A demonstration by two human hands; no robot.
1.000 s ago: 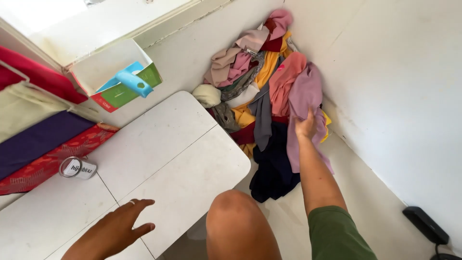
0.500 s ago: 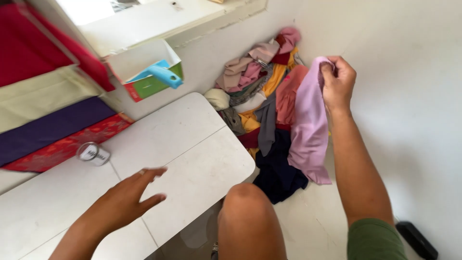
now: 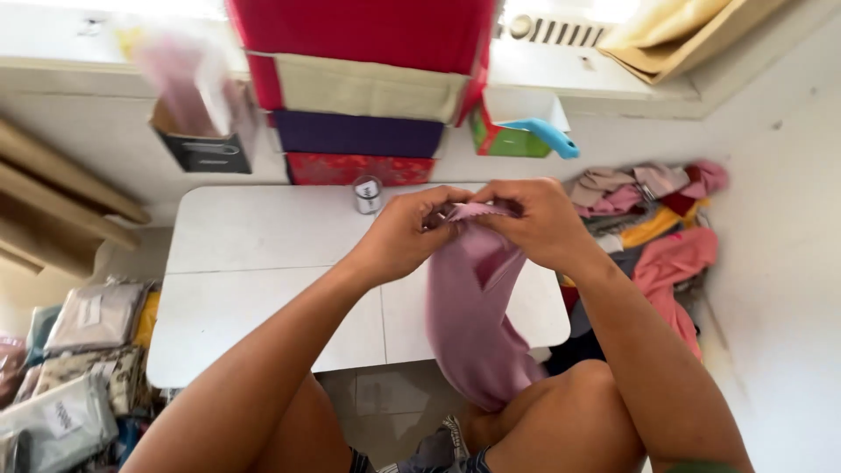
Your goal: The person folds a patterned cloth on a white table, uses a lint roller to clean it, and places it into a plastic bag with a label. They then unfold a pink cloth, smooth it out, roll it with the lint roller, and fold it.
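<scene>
- Left hand (image 3: 405, 235): yours, raised over the white table (image 3: 263, 263), fingers pinched shut on the top edge of the pink cloth (image 3: 473, 315). The fingertips are partly lost behind the fabric.
- Right hand (image 3: 534, 219): yours, just beside the left and nearly touching it, clamped on the same top edge of the cloth. How many fingers grip it cannot be made out.
- Pink cloth: hangs from both hands in front of the table's near right corner, folded or twisted on itself. Its lower end drops behind your knee, so the hem is hidden.
- White table: low, with a seam across its middle. Your arms cover part of its near edge.
- Small tin (image 3: 368, 194): stands on the table's far edge, just left of your hands. Its label is too small to tell.
- Stacked folded fabrics (image 3: 359, 96): red, beige, purple and patterned red layers against the wall behind the table. The topmost is cut off by the frame.
- Blue handle (image 3: 547, 136): sticks out of a box behind the table's far right corner. The tool itself is hidden.
- Heap of clothes (image 3: 653, 219): pink, tan, yellow and dark pieces on the floor right of the table, partly behind your right forearm.
- Wrapped packets (image 3: 79, 350): piled left of the table, cut off at the frame's edge.
- Box (image 3: 206, 149): dark, behind the table's far left corner. Its contents are blurred.
</scene>
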